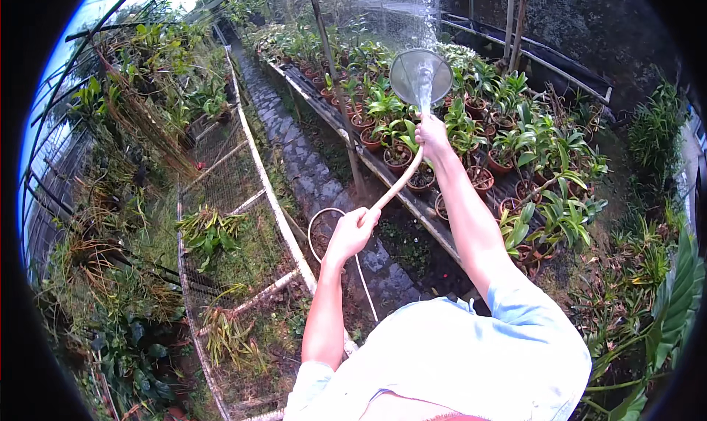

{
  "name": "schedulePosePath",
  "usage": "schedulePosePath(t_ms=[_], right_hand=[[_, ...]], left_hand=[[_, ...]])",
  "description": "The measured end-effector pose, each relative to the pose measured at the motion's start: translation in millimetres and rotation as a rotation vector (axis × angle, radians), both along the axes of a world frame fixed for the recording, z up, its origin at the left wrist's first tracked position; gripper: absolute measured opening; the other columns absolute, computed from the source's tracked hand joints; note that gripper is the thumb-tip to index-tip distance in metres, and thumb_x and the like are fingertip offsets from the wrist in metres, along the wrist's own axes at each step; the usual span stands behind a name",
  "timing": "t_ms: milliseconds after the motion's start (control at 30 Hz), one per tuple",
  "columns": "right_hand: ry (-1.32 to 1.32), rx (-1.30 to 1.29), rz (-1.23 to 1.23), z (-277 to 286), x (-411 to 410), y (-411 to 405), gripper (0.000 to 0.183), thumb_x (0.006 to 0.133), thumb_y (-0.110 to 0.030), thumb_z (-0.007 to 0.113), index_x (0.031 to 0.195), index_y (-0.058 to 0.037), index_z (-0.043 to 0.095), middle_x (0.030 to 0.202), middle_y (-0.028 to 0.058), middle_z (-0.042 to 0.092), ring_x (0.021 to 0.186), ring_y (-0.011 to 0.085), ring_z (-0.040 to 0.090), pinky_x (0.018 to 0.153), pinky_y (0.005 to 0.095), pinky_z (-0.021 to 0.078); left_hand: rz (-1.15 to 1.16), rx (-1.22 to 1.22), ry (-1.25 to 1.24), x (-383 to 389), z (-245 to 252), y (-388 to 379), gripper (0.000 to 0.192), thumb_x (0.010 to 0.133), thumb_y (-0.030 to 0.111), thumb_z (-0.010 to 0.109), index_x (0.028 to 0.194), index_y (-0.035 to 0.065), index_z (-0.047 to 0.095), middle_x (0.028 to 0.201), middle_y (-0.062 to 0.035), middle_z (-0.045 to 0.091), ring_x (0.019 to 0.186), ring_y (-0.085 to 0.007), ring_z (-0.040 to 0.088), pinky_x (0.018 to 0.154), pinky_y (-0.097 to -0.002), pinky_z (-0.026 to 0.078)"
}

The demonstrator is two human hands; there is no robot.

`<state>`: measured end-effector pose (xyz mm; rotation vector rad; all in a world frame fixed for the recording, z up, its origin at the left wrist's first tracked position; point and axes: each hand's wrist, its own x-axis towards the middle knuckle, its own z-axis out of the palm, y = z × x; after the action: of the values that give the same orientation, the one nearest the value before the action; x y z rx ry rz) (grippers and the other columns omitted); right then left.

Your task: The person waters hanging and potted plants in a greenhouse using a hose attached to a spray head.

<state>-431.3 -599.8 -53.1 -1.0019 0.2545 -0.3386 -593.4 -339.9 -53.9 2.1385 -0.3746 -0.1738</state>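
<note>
My right hand (pixel 431 135), arm stretched forward, is closed around the front end of a pale garden hose (pixel 399 184). Water (pixel 424 84) shoots from that end past a round mesh disc (pixel 399 77) just beyond the hand and sprays over the plants; how the disc is attached cannot be made out. Lower and to the left, my left hand (pixel 353 233) grips the same hose, which hangs below it in a loop. Leafy plants in terracotta pots (pixel 480 179) crowd a long bench in front of and to the right of my right hand.
The bench's pale edge rail (pixel 395 186) runs beside a stone-paved path (pixel 309 167). Left of the path stands a wire-mesh rack (pixel 268 186) with a few plants on it. A thin upright post (pixel 338 89) rises at the bench edge. Large leaves (pixel 674 305) grow at far right.
</note>
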Motion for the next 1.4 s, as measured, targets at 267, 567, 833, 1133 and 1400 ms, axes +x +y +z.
schedulePosePath(t_ms=[267,567,833,1133,1400], right_hand=[[0.159,0.192,-0.166,-108,-80,14,0.015,0.098,-0.021,0.044,0.100,-0.0081,0.052,0.062,-0.0022,0.041,0.045,0.0057,0.037,0.036,0.0202,0.0287],[0.240,0.215,-0.020,-133,-95,25,0.014,0.097,-0.020,0.045,0.101,-0.0077,0.052,0.063,-0.0025,0.041,0.046,0.0053,0.037,0.037,0.0196,0.0276],[0.325,0.191,0.171,-136,-82,54,0.016,0.096,-0.018,0.046,0.103,-0.0052,0.052,0.064,-0.0015,0.043,0.046,0.0058,0.037,0.037,0.0194,0.0280],[0.184,0.388,0.141,-133,-72,29,0.017,0.099,-0.019,0.039,0.106,-0.0064,0.046,0.073,0.0021,0.042,0.052,0.0071,0.039,0.040,0.0204,0.0307],[0.179,0.591,0.200,-103,-76,-11,0.016,0.097,-0.020,0.043,0.108,-0.0098,0.049,0.082,0.0031,0.050,0.063,0.0118,0.048,0.045,0.0215,0.0390]], left_hand=[[-0.019,-0.047,0.167,-34,-82,28,0.030,0.088,0.030,0.061,0.076,0.0022,0.060,0.058,0.0069,0.038,0.055,-0.0041,0.032,0.048,-0.0251,0.026],[0.009,-0.086,0.222,-51,-86,40,0.023,0.088,0.024,0.063,0.083,0.0019,0.065,0.060,0.0096,0.041,0.055,-0.0021,0.034,0.048,-0.0228,0.027],[0.112,-0.068,0.211,-65,-87,52,0.027,0.088,0.026,0.063,0.079,0.0006,0.064,0.057,0.0078,0.041,0.054,-0.0029,0.033,0.046,-0.0239,0.027],[0.203,-0.047,0.206,-63,-82,23,0.028,0.087,0.028,0.062,0.084,0.0005,0.064,0.056,0.0022,0.042,0.054,-0.0064,0.036,0.048,-0.0276,0.030],[0.109,0.121,0.207,-57,-59,-19,0.033,0.088,0.034,0.061,0.085,0.0009,0.062,0.057,-0.0048,0.047,0.055,-0.0111,0.042,0.051,-0.0312,0.037]])
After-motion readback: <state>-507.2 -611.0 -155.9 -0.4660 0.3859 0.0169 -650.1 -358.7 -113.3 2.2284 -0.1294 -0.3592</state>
